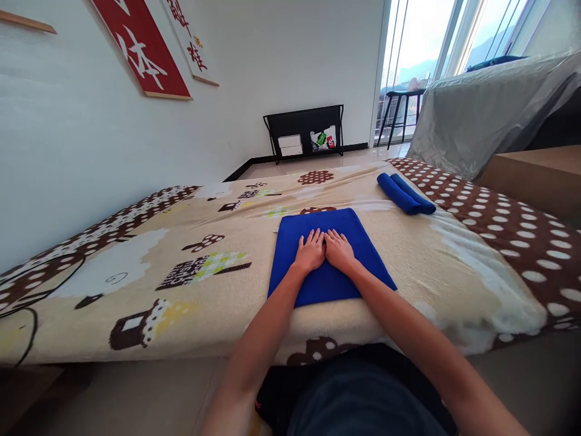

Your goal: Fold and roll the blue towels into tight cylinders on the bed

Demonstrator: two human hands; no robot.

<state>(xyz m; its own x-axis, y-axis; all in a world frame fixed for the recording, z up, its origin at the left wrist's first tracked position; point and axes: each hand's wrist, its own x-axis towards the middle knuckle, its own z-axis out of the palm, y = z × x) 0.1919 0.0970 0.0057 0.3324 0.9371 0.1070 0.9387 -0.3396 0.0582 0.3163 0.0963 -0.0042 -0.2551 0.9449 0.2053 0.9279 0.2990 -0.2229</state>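
Observation:
A blue cloth (295, 284), laid out flat as a rough square, is on the patterned blanket in front of me. My left hand (311, 249) rests palm down on its middle with the fingers stretched forward. Right beside it, my right hand (338, 247) also lies flat on the cloth, the two hands close together at the fingertips. Neither hand grips anything. Farther off to the right, a rolled blue cloth (405, 194) lies on the blanket.
The cream and brown patterned blanket (227, 224) covers the bed. Black cords (84, 260) lie at its left edge. A black rack (304, 130) stands by the far wall, a stool (403, 112) near the window. Plastic-covered furniture (490, 109) and a cardboard box (540, 175) are at right.

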